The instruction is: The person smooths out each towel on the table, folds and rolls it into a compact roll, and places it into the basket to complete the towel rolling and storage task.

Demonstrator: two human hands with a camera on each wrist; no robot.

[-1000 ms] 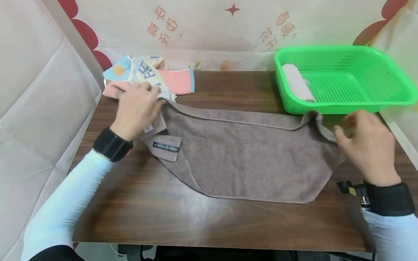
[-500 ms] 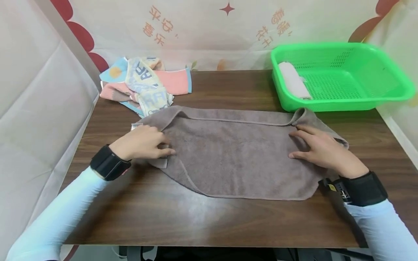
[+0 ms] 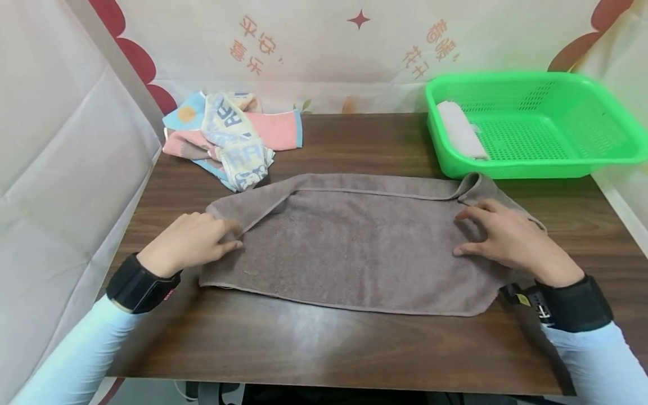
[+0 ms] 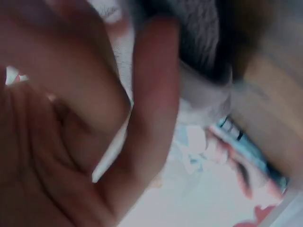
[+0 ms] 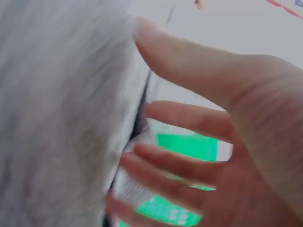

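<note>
A grey towel (image 3: pixel 364 253) lies spread across the table, its far edge turned over in a long narrow strip. My left hand (image 3: pixel 189 244) is over the towel's left end, thumb and fingers slightly apart near the turned-over strip. In the left wrist view the fingers (image 4: pixel 154 94) are blurred, with grey towel (image 4: pixel 201 35) behind them. My right hand (image 3: pixel 511 239) rests at the towel's right end with fingers spread and loosely bent, just below a raised curl in the far edge. The right wrist view shows the fingers (image 5: pixel 180 165) against the towel's side.
A green plastic basket (image 3: pixel 547 169) stands at the back right, with a rolled white cloth (image 3: pixel 462 130) inside at its left. Crumpled pink, blue and cream patterned cloth (image 3: pixel 238 146) lies back left. A white quilted wall (image 3: pixel 61 140) borders the left side.
The folded left corner with its label is opened out flat, and the label is out of sight. My left hand moved down and left; the right moved inward onto the towel, then stayed.
</note>
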